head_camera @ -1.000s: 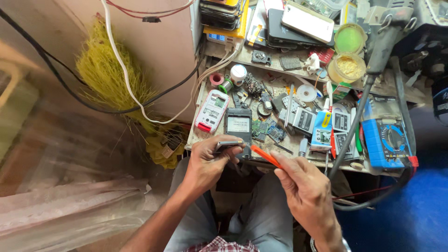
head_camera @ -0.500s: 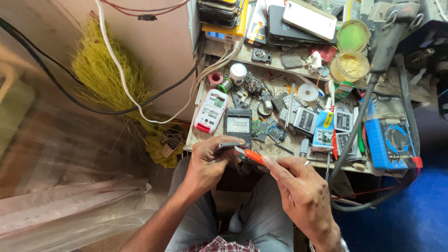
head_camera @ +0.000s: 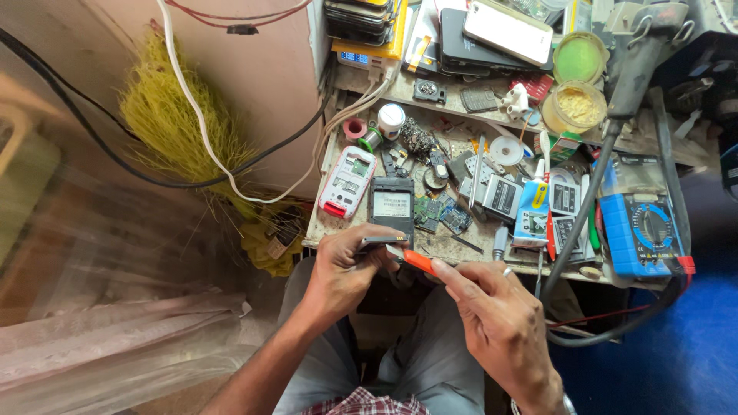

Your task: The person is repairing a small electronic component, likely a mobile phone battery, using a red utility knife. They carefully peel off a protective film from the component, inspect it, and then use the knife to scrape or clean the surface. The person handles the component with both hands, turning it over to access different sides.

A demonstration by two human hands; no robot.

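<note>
Phone part (head_camera: 382,243), a small dark slab, is sitting in the left hand (head_camera: 346,270) just off the near edge of the bench (head_camera: 461,247), above the person's lap. Its long axis is running roughly parallel to that edge. The left grip is closing narrowly around it, thumb on top and fingers curling beneath.

The right hand (head_camera: 492,319) is holding an orange tool (head_camera: 419,262) in a pinch, index finger lying along the handle. The tool is slanting up and to the left from the right hand, so its tip is pointing at the right end of the part; the tip seems to be touching that end, though the view is too small to be sure. The part is thus lying left of and slightly farther than the right grip, almost in line with the tool's axis.

On the bench just beyond the hands, a grey phone (head_camera: 391,209) is lying face up, with a white-and-red phone back (head_camera: 347,182) to its left, near the left edge.
</note>
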